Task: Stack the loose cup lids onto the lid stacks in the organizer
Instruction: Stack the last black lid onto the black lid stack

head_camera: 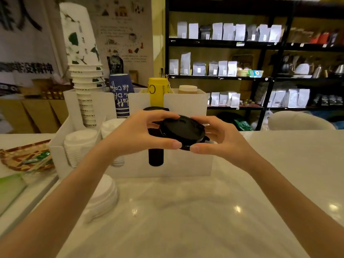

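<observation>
Two-handed grip, round black lid [183,131]

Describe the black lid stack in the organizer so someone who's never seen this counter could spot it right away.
Find the white plastic organizer at the back of the pale counter. In its front wall stands a tall column of black plastic cup lids, just behind the left hand. The lid stacks to its left are white; this one is black.
</observation>
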### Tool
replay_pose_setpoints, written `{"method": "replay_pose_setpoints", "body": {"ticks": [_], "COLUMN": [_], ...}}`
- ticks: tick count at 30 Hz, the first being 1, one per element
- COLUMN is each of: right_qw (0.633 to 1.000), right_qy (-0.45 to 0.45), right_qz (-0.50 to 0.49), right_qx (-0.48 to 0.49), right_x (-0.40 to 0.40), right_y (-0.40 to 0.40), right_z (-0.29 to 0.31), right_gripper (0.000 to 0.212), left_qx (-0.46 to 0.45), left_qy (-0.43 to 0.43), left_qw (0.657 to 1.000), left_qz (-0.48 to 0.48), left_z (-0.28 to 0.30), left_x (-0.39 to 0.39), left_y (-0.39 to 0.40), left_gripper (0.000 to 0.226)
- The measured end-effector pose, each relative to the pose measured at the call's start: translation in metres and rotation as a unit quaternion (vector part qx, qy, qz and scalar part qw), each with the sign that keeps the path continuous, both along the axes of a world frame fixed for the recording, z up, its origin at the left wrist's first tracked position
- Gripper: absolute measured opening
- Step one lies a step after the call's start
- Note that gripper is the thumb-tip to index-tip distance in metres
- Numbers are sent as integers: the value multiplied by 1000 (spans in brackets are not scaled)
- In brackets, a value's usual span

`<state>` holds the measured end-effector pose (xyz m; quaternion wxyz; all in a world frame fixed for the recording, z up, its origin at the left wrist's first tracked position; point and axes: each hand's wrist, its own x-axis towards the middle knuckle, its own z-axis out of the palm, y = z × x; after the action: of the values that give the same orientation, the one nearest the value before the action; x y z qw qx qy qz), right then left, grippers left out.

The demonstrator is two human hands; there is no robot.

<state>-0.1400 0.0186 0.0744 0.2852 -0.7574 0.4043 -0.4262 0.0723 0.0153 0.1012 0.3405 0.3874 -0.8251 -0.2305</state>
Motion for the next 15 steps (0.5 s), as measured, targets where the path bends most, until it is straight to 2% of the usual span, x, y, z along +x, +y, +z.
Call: {"method": "replay_pose_setpoints", "body": {"ticks": [4, 11, 15], "right_qw": [999, 989, 989], "right_qy": [-30, -104, -84], "right_qz": [-7, -51, -60], "right_qx": [-30, -91, -103], "right_x": [11, 38, 50], "right_y": [-26, -65, -78], "right_z": [14, 19, 6], "right_gripper": [66, 50, 44], "left_qx": [-4, -49, -86], "left_qy": [58, 166, 147], "left_qw": [998, 979, 972], "left_qz": [24, 104, 161], "left_z": [9, 4, -7], "left_x": [7, 16, 18], "left_y": [-16, -46, -63], "left_gripper": [69, 70, 63]}}
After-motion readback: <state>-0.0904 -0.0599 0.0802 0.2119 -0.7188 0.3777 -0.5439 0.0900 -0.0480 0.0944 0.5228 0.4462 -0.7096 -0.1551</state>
